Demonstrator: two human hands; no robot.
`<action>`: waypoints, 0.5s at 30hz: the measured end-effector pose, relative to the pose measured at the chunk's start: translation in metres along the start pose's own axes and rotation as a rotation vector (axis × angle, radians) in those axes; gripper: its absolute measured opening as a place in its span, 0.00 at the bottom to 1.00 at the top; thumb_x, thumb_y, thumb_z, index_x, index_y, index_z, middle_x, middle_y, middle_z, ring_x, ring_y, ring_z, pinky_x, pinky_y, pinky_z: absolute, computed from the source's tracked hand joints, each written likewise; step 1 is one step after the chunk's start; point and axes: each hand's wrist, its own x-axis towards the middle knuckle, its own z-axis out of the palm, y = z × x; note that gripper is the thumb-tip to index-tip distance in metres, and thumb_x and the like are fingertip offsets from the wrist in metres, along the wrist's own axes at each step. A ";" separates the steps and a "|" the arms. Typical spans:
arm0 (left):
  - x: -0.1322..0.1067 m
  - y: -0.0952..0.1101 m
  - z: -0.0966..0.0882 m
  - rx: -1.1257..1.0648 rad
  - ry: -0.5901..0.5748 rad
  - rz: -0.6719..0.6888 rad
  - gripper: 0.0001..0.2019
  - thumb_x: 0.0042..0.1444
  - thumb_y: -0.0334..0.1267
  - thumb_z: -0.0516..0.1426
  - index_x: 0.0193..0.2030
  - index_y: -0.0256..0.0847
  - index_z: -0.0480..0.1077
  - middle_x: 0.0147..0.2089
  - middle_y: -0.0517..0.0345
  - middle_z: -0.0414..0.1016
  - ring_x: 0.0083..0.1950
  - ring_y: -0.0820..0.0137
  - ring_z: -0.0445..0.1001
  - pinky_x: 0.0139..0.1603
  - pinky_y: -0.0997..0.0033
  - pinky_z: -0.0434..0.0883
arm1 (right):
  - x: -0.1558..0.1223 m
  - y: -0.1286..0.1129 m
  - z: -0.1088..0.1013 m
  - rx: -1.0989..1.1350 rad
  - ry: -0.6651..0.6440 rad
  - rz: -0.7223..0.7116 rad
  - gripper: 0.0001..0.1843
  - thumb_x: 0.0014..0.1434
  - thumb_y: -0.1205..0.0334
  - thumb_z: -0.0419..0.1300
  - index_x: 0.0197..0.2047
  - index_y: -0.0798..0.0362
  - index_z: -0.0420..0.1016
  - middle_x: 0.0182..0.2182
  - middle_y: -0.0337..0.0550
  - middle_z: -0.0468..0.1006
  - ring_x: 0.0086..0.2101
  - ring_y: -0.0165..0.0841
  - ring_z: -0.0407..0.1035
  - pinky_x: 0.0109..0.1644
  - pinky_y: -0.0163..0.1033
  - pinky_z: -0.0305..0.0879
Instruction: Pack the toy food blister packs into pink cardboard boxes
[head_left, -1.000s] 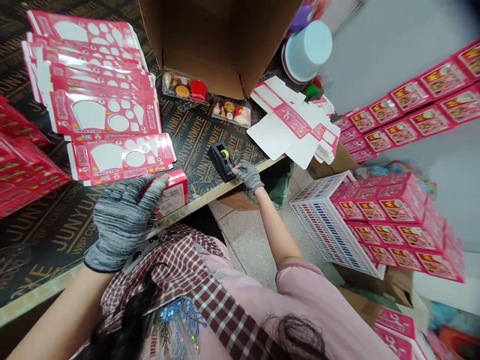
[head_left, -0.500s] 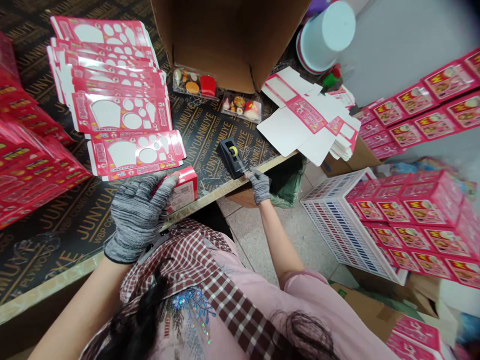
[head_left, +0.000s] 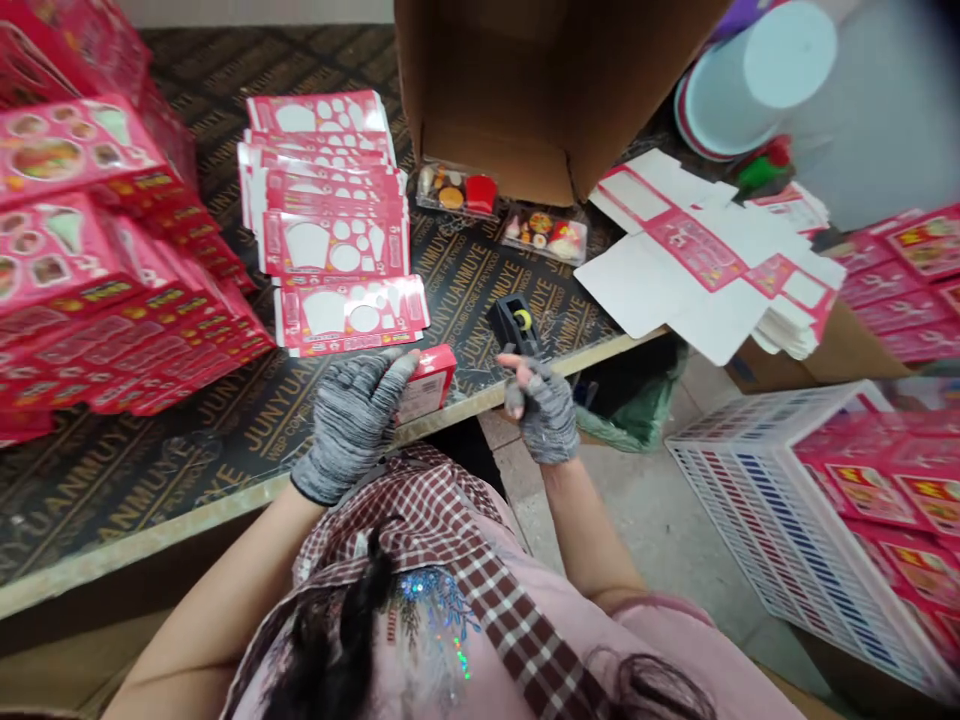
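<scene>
My left hand (head_left: 349,420), in a grey knit glove, grips a small red folded box (head_left: 424,382) at the table's front edge. My right hand (head_left: 541,405), also gloved, is raised just in front of the black tape dispenser (head_left: 514,325). Its thumb and fingers are pinched together, apparently on a strip of clear tape that is too thin to see well. The two hands are a short way apart, with the box's end facing the right hand.
Flat pink die-cut box blanks (head_left: 330,240) lie fanned behind the box. Filled pink boxes (head_left: 82,250) are stacked at left. An open cardboard carton (head_left: 547,90), two toy-food trays (head_left: 459,190), white unfolded blanks (head_left: 712,270) and a white crate (head_left: 787,510) of boxes are at right.
My right hand pulled back from the tape dispenser toward me and rose, pinched. The left hand kept its hold on the red box. The camera view swung left.
</scene>
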 end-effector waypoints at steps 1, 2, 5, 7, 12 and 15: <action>-0.001 0.000 0.000 -0.019 0.019 0.009 0.19 0.63 0.31 0.52 0.60 0.41 0.72 0.53 0.47 0.81 0.52 0.59 0.80 0.51 0.57 0.77 | -0.008 -0.011 0.016 0.089 -0.163 0.051 0.24 0.57 0.43 0.64 0.45 0.54 0.82 0.12 0.28 0.60 0.14 0.24 0.50 0.22 0.34 0.44; -0.001 0.000 0.000 -0.039 0.039 0.013 0.19 0.64 0.32 0.53 0.61 0.40 0.71 0.53 0.45 0.81 0.52 0.58 0.80 0.51 0.56 0.78 | -0.014 -0.020 0.030 0.158 -0.306 0.106 0.24 0.56 0.44 0.65 0.46 0.55 0.82 0.11 0.28 0.59 0.13 0.23 0.48 0.21 0.34 0.42; -0.005 -0.003 -0.001 -0.104 0.061 -0.017 0.18 0.64 0.33 0.55 0.59 0.40 0.70 0.52 0.45 0.81 0.51 0.58 0.81 0.50 0.55 0.79 | -0.021 -0.029 0.060 0.297 -0.538 0.245 0.27 0.55 0.44 0.66 0.48 0.58 0.83 0.09 0.27 0.57 0.13 0.23 0.45 0.21 0.35 0.40; -0.007 -0.006 -0.002 -0.150 0.052 -0.025 0.16 0.64 0.32 0.55 0.58 0.42 0.70 0.52 0.46 0.81 0.52 0.60 0.81 0.51 0.55 0.79 | -0.018 -0.025 0.068 0.364 -0.572 0.331 0.27 0.56 0.45 0.65 0.48 0.59 0.83 0.09 0.26 0.55 0.13 0.23 0.44 0.21 0.34 0.41; -0.004 -0.005 -0.007 -0.161 0.034 0.109 0.15 0.66 0.32 0.53 0.57 0.40 0.72 0.56 0.43 0.79 0.56 0.58 0.79 0.52 0.55 0.78 | -0.010 -0.012 0.070 0.477 -0.574 0.466 0.22 0.55 0.46 0.65 0.42 0.57 0.83 0.09 0.26 0.53 0.14 0.23 0.42 0.20 0.33 0.42; 0.001 0.002 -0.007 -0.120 -0.008 0.034 0.14 0.66 0.37 0.54 0.53 0.38 0.76 0.53 0.41 0.79 0.52 0.56 0.80 0.50 0.54 0.77 | -0.011 -0.009 0.071 0.375 -0.553 0.398 0.23 0.56 0.41 0.63 0.37 0.54 0.81 0.09 0.27 0.52 0.14 0.25 0.44 0.20 0.33 0.44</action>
